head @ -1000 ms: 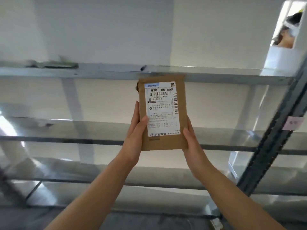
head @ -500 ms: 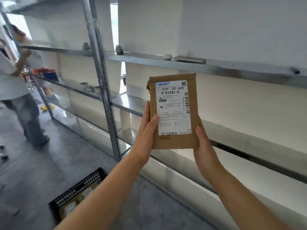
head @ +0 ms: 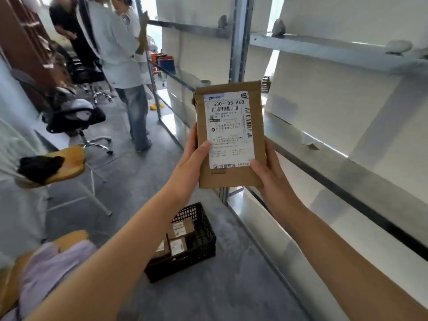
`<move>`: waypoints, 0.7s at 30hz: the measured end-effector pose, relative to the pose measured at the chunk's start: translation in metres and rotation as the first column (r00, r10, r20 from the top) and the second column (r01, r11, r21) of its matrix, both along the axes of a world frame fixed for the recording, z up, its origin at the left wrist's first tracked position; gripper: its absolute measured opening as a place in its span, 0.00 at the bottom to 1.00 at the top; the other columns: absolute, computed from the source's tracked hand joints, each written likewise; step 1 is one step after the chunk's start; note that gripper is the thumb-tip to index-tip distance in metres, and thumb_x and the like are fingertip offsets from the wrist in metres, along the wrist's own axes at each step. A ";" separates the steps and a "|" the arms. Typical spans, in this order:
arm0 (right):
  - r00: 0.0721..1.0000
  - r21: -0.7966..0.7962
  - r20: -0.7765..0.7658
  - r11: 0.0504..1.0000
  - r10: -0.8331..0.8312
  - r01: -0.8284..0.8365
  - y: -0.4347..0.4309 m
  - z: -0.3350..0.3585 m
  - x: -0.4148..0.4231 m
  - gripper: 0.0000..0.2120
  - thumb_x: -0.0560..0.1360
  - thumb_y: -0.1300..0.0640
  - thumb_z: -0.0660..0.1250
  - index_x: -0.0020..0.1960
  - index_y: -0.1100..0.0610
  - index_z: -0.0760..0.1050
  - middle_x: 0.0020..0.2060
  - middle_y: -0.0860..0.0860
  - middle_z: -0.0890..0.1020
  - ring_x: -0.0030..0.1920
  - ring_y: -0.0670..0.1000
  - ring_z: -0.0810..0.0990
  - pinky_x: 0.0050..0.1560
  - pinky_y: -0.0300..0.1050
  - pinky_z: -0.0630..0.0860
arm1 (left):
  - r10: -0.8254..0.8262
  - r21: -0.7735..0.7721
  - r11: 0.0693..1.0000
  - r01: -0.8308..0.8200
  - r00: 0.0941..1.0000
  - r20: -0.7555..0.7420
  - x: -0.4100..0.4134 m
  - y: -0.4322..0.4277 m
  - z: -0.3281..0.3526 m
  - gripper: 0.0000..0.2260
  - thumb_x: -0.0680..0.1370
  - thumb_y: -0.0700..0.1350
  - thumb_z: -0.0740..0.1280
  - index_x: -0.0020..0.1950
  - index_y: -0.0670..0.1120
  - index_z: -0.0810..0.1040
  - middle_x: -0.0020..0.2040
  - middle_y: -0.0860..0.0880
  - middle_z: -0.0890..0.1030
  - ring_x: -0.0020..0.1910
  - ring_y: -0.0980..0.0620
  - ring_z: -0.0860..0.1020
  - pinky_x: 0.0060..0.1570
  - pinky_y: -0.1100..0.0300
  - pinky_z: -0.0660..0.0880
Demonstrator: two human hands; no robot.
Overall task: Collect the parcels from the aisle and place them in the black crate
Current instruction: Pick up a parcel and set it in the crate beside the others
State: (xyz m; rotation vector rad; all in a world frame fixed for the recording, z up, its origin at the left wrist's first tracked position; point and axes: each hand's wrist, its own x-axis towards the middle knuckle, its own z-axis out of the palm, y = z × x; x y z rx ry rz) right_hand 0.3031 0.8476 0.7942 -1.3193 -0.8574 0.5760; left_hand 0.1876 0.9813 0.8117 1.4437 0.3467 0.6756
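Hands, left point(head: 193, 156) and right point(head: 269, 176), clasp upright parcel point(head: 230, 135); black crate point(head: 199, 230) holds labelled parcels point(head: 179, 237).

The crate point(head: 196, 230) sits on the floor point(head: 208, 295) below the hands, its top open, though parcels point(head: 178, 237) already cover much of its bottom. Bare floor lies in front of it and to its left. The shelving point(head: 324, 49) runs close along the right side, with an upright post point(head: 238, 54) just behind the held parcel point(head: 229, 135). Chairs point(head: 69, 163) and standing people point(head: 125, 66) crowd the left and far aisle.
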 end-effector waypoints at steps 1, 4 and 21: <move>0.999 -0.022 -0.001 0.999 0.043 -0.043 0.015 -0.004 0.008 0.30 0.71 0.44 0.64 0.71 0.39 0.58 0.67 0.44 0.72 0.66 0.45 0.72 0.67 0.52 0.69 | 0.049 -0.021 0.999 -0.049 0.999 -0.021 0.002 0.012 -0.004 0.23 0.81 0.50 0.57 0.74 0.62 0.56 0.66 0.56 0.75 0.62 0.56 0.76 0.66 0.50 0.71; 0.987 -0.101 0.013 0.982 0.162 -0.160 0.058 -0.017 0.036 0.34 0.68 0.38 0.64 0.71 0.36 0.56 0.67 0.42 0.72 0.66 0.45 0.72 0.67 0.54 0.70 | 0.145 -0.033 0.988 -0.148 0.987 -0.070 0.010 0.041 -0.015 0.22 0.81 0.49 0.57 0.74 0.60 0.58 0.66 0.55 0.75 0.63 0.55 0.75 0.67 0.49 0.69; 0.943 -0.366 -0.143 0.870 0.299 -0.331 0.298 -0.152 0.124 0.30 0.68 0.34 0.66 0.65 0.24 0.55 0.70 0.42 0.68 0.69 0.47 0.68 0.70 0.57 0.65 | 0.119 -0.167 0.965 -0.202 0.905 -0.408 0.062 0.259 -0.134 0.25 0.81 0.50 0.58 0.76 0.60 0.52 0.67 0.63 0.71 0.63 0.66 0.70 0.70 0.59 0.64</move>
